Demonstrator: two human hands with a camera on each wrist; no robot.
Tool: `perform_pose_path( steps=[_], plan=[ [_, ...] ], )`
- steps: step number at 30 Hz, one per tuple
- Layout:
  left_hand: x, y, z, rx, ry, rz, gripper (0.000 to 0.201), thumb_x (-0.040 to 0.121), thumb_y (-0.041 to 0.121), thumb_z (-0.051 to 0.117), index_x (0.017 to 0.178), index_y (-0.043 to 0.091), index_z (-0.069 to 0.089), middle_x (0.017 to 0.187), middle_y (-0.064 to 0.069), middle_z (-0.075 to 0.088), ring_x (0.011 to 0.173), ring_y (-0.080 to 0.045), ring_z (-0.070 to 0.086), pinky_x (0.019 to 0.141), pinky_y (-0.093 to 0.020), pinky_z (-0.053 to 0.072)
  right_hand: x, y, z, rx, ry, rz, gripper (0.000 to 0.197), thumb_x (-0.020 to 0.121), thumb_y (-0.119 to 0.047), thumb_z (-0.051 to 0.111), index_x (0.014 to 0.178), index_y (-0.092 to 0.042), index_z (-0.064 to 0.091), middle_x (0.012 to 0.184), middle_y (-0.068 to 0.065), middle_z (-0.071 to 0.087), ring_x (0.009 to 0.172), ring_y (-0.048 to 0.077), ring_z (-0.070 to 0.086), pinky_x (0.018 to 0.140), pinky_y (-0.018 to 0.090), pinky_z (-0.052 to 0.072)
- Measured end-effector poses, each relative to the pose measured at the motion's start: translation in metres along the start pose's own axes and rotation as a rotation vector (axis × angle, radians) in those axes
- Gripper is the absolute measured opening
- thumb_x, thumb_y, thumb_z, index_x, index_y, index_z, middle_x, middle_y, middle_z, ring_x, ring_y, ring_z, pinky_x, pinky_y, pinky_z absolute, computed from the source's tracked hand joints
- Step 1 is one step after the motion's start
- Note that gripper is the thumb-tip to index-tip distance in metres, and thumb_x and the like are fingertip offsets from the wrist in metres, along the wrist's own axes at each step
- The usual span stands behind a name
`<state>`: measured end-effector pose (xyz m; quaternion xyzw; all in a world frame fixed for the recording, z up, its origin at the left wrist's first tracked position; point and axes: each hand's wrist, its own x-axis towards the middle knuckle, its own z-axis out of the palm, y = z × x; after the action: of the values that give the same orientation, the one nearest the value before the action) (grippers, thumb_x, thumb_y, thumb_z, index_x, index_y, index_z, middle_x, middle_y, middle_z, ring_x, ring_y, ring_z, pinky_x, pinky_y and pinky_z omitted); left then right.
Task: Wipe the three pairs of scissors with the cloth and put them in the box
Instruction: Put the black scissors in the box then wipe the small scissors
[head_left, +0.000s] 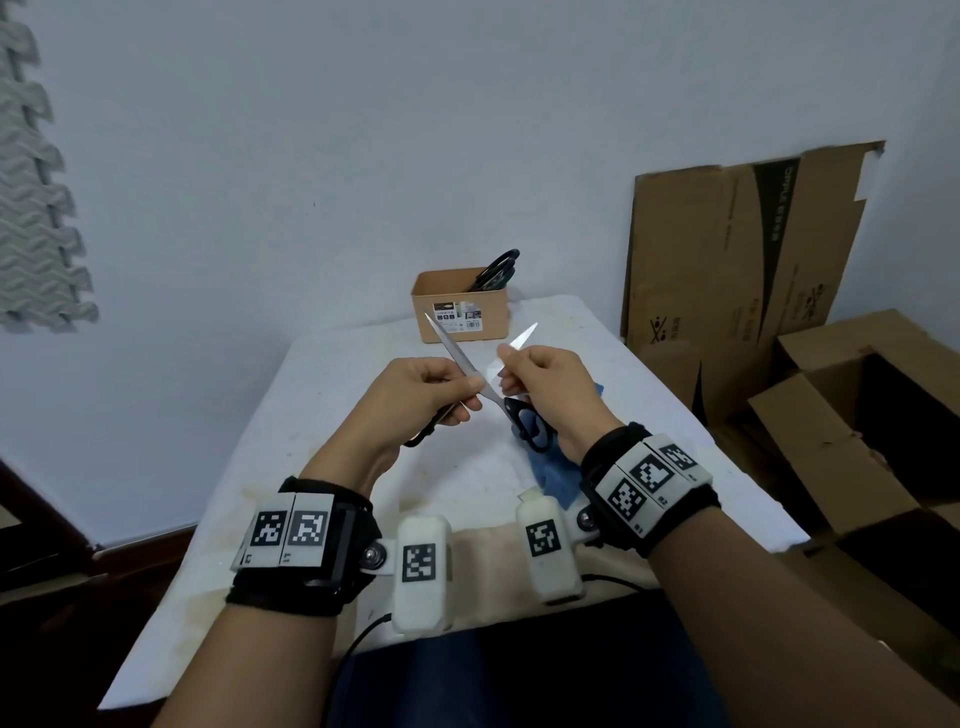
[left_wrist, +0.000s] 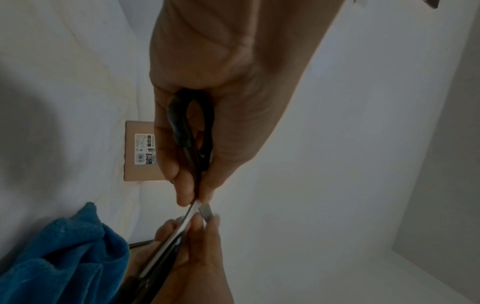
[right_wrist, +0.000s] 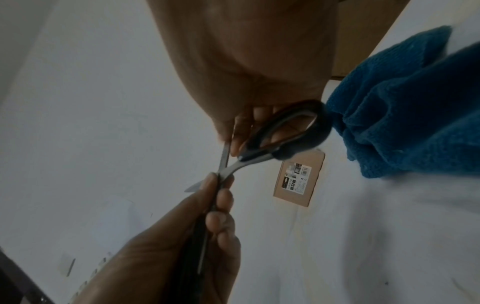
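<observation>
Both hands, left hand (head_left: 423, 392) and right hand (head_left: 540, 379), grip the open scissors (head_left: 485, 387); other scissors (head_left: 496, 270) already stand in the box (head_left: 457, 312) at the table's far edge; cloth (head_left: 558, 478) idle.

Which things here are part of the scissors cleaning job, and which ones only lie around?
Part of the job:
- open scissors, held by left hand and right hand
- blue cloth on the table
- small box with black-handled scissors already inside

Only lying around:
- flattened cardboard against the wall
- open carton on the right
- foam mat
</observation>
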<state>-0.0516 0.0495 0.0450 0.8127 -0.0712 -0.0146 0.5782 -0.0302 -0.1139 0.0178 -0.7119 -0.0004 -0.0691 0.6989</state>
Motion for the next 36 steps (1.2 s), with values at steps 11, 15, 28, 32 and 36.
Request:
perform_pose_path(
  steps=[11,15,28,32,36],
  plan=[
    [0.003,-0.014,-0.016,-0.069,-0.035,-0.101,0.019,0.093,0.019,0.070,0.081,0.005,0.072,0.070,0.001,0.070,0.057,-0.007,0.058,0.065,-0.017,0.053,0.010,0.007,-0.026,0.039,0.131,0.114,0.017,0.097,-0.011,0.051,0.095,-0.016,0.067,0.092,0.004,0.066,0.071,0.011,0.057,0.066,0.022,0.048],
    [0.004,-0.017,-0.019,-0.035,-0.032,-0.105,0.021,0.092,0.021,0.071,0.088,0.000,0.073,0.077,-0.002,0.073,0.060,-0.007,0.060,0.064,-0.018,0.052,0.012,0.011,-0.029,-0.071,0.144,0.082,0.035,0.101,-0.031,0.049,0.080,-0.012,0.070,0.077,0.001,0.068,0.070,0.011,0.058,0.076,0.027,0.052],
    [0.004,-0.033,-0.027,0.045,0.002,-0.138,0.020,0.090,0.022,0.073,0.081,0.003,0.073,0.077,-0.005,0.074,0.060,-0.008,0.062,0.063,-0.017,0.055,-0.005,0.016,-0.044,-1.197,-0.595,0.189,0.037,0.083,-0.035,0.074,0.119,-0.037,0.064,0.151,-0.003,0.026,0.139,0.027,0.026,0.110,0.036,0.029],
    [0.004,-0.034,-0.026,0.047,-0.002,-0.141,0.020,0.090,0.021,0.073,0.084,0.002,0.074,0.078,-0.005,0.074,0.060,-0.007,0.062,0.063,-0.017,0.055,-0.011,0.004,-0.044,-1.241,-0.497,0.164,0.046,0.084,-0.045,0.070,0.118,-0.017,0.060,0.132,0.006,0.040,0.125,0.026,0.040,0.105,0.033,0.036],
    [0.002,-0.033,-0.024,0.056,-0.035,-0.134,0.019,0.090,0.022,0.073,0.083,0.004,0.074,0.080,-0.006,0.074,0.063,-0.009,0.062,0.070,-0.020,0.057,-0.012,0.009,-0.043,-1.369,-0.492,0.246,0.018,0.090,-0.025,0.065,0.093,-0.009,0.059,0.102,0.008,0.059,0.098,0.021,0.055,0.086,0.030,0.046]
  ],
)
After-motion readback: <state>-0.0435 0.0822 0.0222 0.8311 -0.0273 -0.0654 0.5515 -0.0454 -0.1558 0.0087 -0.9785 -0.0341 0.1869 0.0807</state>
